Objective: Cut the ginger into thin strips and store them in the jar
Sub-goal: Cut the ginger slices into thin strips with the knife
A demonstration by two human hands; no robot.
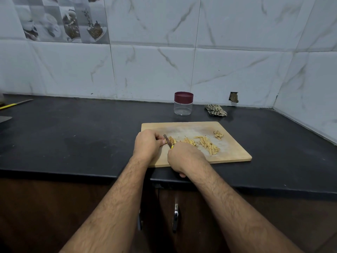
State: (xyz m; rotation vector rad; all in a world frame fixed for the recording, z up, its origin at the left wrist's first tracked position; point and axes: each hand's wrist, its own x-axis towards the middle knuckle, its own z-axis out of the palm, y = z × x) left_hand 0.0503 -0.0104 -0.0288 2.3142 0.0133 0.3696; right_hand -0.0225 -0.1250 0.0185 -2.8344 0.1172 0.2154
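Note:
A wooden cutting board (233, 152) lies on the black counter. My right hand (184, 157) grips a small yellow-handled knife (168, 140), its blade down on a ginger piece (172, 140) at the board's left. My left hand (147, 143) has its fingers curled and its fingertips pinch that ginger beside the blade. Thin ginger strips (207, 145) lie in a heap to the right, with a smaller pile of slices (189, 141) between. Ginger peel scraps (218, 135) sit near the board's far right. A clear jar (183, 105) with a maroon lid stands closed behind the board.
A crumpled checked cloth (216, 110) lies right of the jar by the tiled wall. At the far left of the counter (82, 134) lie a second yellow-handled knife (14, 105) and a metal blade edge (5, 119). Cabinet doors with handles (176, 218) are below.

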